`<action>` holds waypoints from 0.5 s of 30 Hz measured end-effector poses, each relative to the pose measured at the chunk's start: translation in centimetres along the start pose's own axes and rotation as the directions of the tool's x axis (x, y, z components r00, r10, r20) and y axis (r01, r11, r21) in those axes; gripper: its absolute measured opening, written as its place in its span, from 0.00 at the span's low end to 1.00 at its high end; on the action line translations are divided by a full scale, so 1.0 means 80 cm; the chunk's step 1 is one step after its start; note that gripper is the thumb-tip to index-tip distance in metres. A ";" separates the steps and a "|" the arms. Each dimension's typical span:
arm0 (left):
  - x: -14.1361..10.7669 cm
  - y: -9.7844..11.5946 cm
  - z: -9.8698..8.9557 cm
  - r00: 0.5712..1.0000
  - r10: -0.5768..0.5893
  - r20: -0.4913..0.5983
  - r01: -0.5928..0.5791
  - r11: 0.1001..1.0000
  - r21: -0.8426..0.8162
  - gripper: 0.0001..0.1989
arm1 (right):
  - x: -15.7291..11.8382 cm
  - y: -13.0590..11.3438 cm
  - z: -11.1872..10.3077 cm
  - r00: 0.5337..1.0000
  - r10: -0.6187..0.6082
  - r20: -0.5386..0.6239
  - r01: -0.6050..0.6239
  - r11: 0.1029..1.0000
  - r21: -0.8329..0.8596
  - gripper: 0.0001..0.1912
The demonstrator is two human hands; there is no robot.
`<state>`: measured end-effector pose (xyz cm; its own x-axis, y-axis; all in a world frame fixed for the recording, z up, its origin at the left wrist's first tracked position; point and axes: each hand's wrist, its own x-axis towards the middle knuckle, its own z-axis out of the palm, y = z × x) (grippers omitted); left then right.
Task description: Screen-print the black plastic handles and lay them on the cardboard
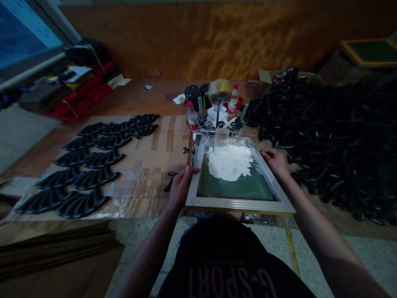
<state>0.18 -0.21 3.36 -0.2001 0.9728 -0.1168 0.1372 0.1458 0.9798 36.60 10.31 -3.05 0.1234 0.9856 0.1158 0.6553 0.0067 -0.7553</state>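
Note:
A screen printing frame [240,203] with pale metal rails lies in front of me. White ink [230,163] is spread over the far part of its green mesh [232,189]. My left hand [180,186] is closed at the left rail, one digit touching it. A black curved handle [169,182] juts out from the left of this hand and appears held in its fingers, which partly hide it. At the right rail my right hand [277,162] has its fingers pinched together against the frame's outer edge. What lies under the frame is hidden.
Rows of black curved handles [93,178] lie on taped cardboard [149,165] at left. A large heap of black handles [335,136] fills the right. Behind the frame stand two bottles [192,118], a tape roll [219,89] and clamp hardware [218,123].

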 end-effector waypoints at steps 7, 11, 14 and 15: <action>-0.003 -0.005 -0.003 0.998 -0.038 0.057 0.036 0.999 0.030 0.25 | 0.051 -0.104 0.018 0.925 -0.378 0.044 0.379 0.899 -0.219 0.18; -0.001 -0.046 -0.004 0.977 -0.112 0.181 0.112 0.994 0.009 0.23 | 0.052 -0.152 0.048 0.829 -0.531 0.177 0.558 0.759 -0.336 0.32; -0.004 -0.084 -0.001 0.962 -0.137 0.237 0.138 0.990 0.011 0.28 | 0.041 -0.170 0.076 0.819 -0.477 0.319 0.573 0.721 -0.390 0.28; -0.005 -0.093 0.001 0.959 -0.147 0.242 0.145 0.989 0.023 0.30 | 0.036 -0.173 0.084 0.818 -0.436 0.375 0.568 0.717 -0.404 0.24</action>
<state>-0.68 -1.70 -3.91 0.0231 0.9551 -0.2952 0.1293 0.2900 0.9483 22.89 14.21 3.44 -0.4644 0.8666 0.1824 0.8412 0.4961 -0.2151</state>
